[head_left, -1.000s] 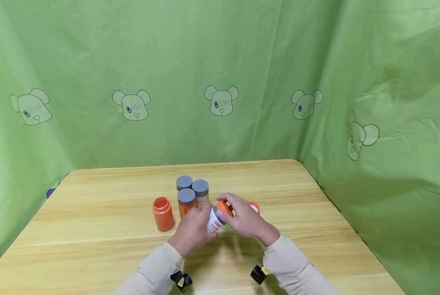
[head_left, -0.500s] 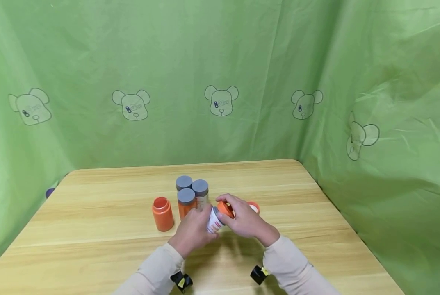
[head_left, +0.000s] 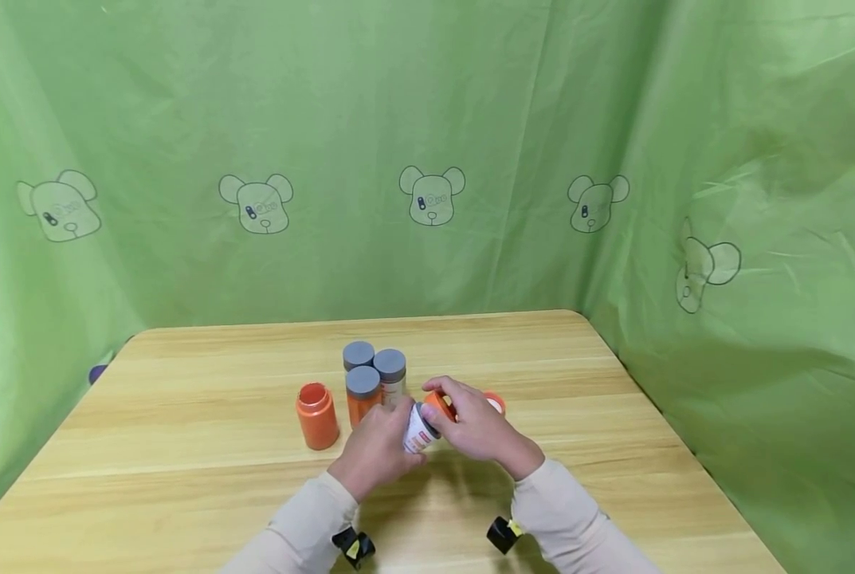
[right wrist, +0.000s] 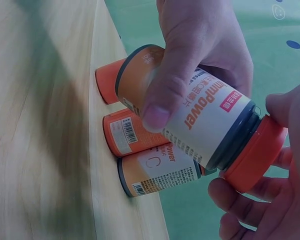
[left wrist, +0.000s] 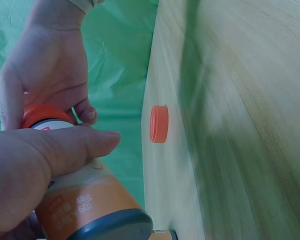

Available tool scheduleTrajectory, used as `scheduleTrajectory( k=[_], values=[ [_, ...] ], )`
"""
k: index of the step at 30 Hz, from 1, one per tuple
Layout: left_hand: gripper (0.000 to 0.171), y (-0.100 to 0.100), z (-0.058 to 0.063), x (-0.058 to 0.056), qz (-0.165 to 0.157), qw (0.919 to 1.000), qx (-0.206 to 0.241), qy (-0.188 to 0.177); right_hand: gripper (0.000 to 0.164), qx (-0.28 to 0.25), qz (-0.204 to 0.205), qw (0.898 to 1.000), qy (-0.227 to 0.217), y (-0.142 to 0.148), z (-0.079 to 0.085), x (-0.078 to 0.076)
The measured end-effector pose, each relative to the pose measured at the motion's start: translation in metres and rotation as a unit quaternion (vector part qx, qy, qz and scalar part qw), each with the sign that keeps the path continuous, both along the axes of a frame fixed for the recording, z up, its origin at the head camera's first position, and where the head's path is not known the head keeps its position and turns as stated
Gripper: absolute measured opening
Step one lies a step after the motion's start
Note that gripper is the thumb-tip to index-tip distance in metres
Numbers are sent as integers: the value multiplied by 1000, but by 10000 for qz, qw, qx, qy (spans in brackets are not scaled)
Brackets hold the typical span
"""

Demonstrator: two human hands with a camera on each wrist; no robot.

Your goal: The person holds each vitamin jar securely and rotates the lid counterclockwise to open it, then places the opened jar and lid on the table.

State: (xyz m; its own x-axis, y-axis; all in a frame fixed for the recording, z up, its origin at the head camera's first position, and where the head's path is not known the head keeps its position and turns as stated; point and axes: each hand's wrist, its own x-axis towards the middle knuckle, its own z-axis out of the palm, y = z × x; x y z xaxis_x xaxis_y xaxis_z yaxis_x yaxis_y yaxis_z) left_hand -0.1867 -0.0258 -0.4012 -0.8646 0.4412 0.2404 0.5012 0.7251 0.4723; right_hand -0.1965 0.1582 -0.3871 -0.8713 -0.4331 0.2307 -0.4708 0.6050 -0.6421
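Note:
My left hand (head_left: 377,448) grips a white-and-orange supplement bottle (head_left: 417,434), tilted with its mouth toward the right. In the right wrist view, the left thumb lies across the bottle's printed label (right wrist: 210,117). The fingers and thumb of my right hand (head_left: 480,424) hold an orange lid (head_left: 437,405) at the bottle's mouth. Part of the dark grey neck (right wrist: 234,137) shows below that lid. Whether the threads are engaged, I cannot tell. The bottle's dark base (left wrist: 115,227) faces the left wrist camera.
An uncapped orange bottle (head_left: 317,418) stands at the left. Three bottles with grey caps (head_left: 362,382) are grouped behind my left hand. Another orange lid (left wrist: 160,124) rests on the wooden table (head_left: 219,478), partly behind my right hand in the head view. Green curtains (head_left: 327,96) surround the table.
My right fingers and the orange lid shift very slightly at the bottle's mouth. The left hand, the held bottle and the standing bottles keep their places.

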Motion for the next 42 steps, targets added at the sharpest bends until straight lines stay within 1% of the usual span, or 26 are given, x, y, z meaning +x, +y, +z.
scheduleTrajectory(
  k=[6,12,16,20,23,26,31,39,42],
  values=[
    [60,1,0,-1,29,10000,-31,-35,34,-94,123,9998,84,1,1,1],
    [59,1,-1,-1,-32,10000,21,2,38,-133,319,9991,247,3,2,1],
    [59,1,0,-2,-61,10000,16,35,40,-7,201,9994,272,2,4,1],
    [60,2,1,-2,-49,10000,-26,78,40,76,52,9999,79,1,4,0],
    [60,2,2,-1,-40,10000,-33,63,39,92,37,9999,-87,1,4,0],
    [61,1,1,-1,-47,10000,-25,72,38,98,47,9999,-132,1,5,0],
    [59,1,1,-2,-23,10000,-13,75,35,66,81,9999,-54,2,6,0],
    [60,1,1,-1,-8,10000,-28,-32,34,19,205,9998,5,4,6,2],
    [60,2,1,-1,-32,10000,-35,-21,34,6,262,9996,96,5,7,2]
  ],
)
